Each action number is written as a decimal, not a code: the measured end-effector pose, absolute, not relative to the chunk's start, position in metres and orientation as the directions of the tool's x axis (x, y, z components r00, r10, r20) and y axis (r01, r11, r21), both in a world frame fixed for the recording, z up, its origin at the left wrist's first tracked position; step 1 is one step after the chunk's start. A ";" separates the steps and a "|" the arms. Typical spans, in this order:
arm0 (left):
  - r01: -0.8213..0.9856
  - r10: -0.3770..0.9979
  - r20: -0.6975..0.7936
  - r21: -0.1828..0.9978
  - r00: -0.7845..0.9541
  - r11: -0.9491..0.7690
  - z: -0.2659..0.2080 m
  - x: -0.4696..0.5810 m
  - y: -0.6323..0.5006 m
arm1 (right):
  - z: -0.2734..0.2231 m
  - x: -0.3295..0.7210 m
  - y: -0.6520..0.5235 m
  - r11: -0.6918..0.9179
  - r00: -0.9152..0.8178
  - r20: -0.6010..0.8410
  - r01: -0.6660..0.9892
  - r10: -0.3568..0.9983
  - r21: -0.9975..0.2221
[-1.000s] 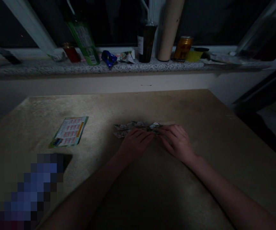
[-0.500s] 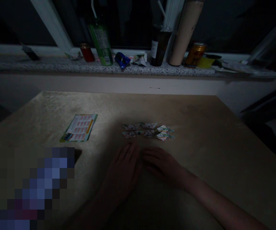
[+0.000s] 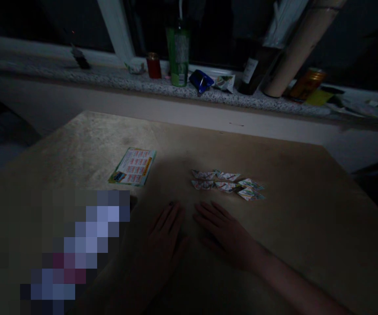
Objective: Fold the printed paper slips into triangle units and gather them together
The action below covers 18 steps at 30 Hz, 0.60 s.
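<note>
My left hand (image 3: 167, 236) lies flat on the table, palm down, with its fingers stretched forward and nothing in it. Beside it, my right hand (image 3: 223, 234) also rests palm down, fingers extended and slightly spread, holding nothing. A gap of bare tabletop separates the two hands. Just beyond my right hand sit several small folded paper pieces (image 3: 226, 187), printed and pointed at the ends, in two rows. Farther left lies a printed card (image 3: 133, 166) with a green border and blocks of red figures. Dim light and shadow blur the hands' edges.
The wooden table (image 3: 290, 175) ends at a wall below a granite windowsill (image 3: 117, 78). On the sill stand a green bottle (image 3: 178, 57), a red jar (image 3: 154, 65), a dark bottle (image 3: 251, 72), a cardboard tube (image 3: 300, 48) and an orange can (image 3: 309, 85). A pixelated object (image 3: 80, 245) lies left.
My hands have moved apart, and the right hand's fingers have straightened out from a more curled pose. The view has turned left and tilted, so the table and sill items appear farther right.
</note>
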<state>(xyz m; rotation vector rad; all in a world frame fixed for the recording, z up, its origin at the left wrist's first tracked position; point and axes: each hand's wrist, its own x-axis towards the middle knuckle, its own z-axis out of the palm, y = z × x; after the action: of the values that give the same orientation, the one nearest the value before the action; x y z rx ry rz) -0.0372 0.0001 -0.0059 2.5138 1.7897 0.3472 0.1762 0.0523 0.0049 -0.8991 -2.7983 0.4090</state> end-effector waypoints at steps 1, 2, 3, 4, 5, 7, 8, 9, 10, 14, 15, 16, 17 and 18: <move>0.931 0.941 0.155 0.167 0.302 -0.326 -0.005 -0.039 -0.001 | 0.005 0.172 0.054 0.782 -0.805 0.083 0.540 0.588 -0.311; 0.933 0.946 0.146 0.175 0.291 -0.314 -0.005 -0.042 -0.001 | 0.004 0.168 0.055 0.786 -0.807 0.088 0.535 0.584 -0.311; 0.937 0.950 0.155 0.182 0.272 -0.298 -0.004 -0.044 -0.002 | 0.004 0.164 0.057 0.789 -0.808 0.098 0.530 0.581 -0.311; 0.940 0.953 0.151 0.185 0.261 -0.287 -0.004 -0.046 -0.003 | 0.003 0.160 0.059 0.791 -0.809 0.103 0.527 0.579 -0.312; 0.942 0.956 0.153 0.189 0.250 -0.276 -0.003 -0.047 -0.004 | 0.003 0.156 0.061 0.794 -0.810 0.111 0.521 0.575 -0.314; 0.947 0.964 0.142 0.198 0.226 -0.251 -0.003 -0.050 -0.005 | 0.001 0.147 0.065 0.796 -0.812 0.124 0.509 0.570 -0.327; 0.952 0.969 0.134 0.204 0.206 -0.230 -0.003 -0.051 -0.005 | 0.001 0.143 0.067 0.798 -0.814 0.131 0.501 0.566 -0.334; 0.956 0.975 0.123 0.209 0.185 -0.207 -0.003 -0.052 -0.006 | 0.000 0.139 0.069 0.800 -0.816 0.138 0.494 0.562 -0.341; 0.959 0.980 0.114 0.213 0.165 -0.186 -0.004 -0.053 -0.006 | -0.001 0.135 0.071 0.803 -0.818 0.142 0.488 0.558 -0.344; 0.968 0.989 0.098 0.216 0.111 -0.130 -0.005 -0.056 -0.007 | -0.002 0.121 0.079 0.817 -0.831 0.152 0.464 0.535 -0.342; 0.970 0.990 0.100 0.214 0.098 -0.118 -0.005 -0.056 -0.007 | -0.002 0.118 0.081 0.820 -0.833 0.159 0.456 0.530 -0.346; 0.971 0.991 0.105 0.213 0.084 -0.105 -0.006 -0.057 -0.007 | -0.002 0.114 0.082 0.822 -0.834 0.167 0.448 0.526 -0.352; 0.973 0.992 0.107 0.213 0.072 -0.093 -0.007 -0.057 -0.008 | -0.001 0.111 0.084 0.824 -0.834 0.177 0.440 0.522 -0.358; 0.974 0.993 0.106 0.213 0.058 -0.080 -0.007 -0.058 -0.008 | -0.001 0.108 0.085 0.825 -0.835 0.184 0.432 0.518 -0.364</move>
<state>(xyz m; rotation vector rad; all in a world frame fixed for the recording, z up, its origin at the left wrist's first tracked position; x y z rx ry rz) -0.0577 -0.0080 -0.0071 2.2224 2.0723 0.3433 0.1077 0.0853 -0.0008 -0.7267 -2.7321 0.4504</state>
